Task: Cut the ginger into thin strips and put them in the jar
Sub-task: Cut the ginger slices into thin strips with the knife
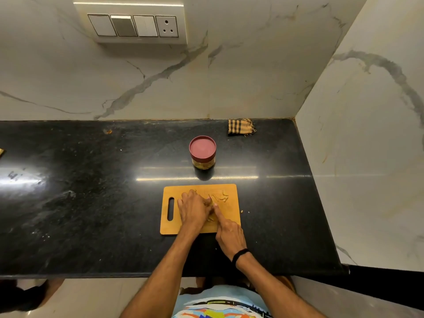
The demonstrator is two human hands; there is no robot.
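Note:
A wooden cutting board (230,215) lies on the black counter in front of me. My left hand (192,208) presses down on a piece of ginger at the board's middle, and the ginger is mostly hidden under its fingers. My right hand (228,234) grips a knife (213,199), index finger stretched along its back, the blade right beside my left fingertips. Cut ginger pieces (223,196) lie on the board's far right part. Behind the board stands the jar (202,155), with its dark red lid on.
The black granite counter (91,203) runs left, with marble walls at the back and on the right. A folded checked cloth (241,126) lies in the back right corner. Small ginger scraps (242,211) lie just off the board's right edge.

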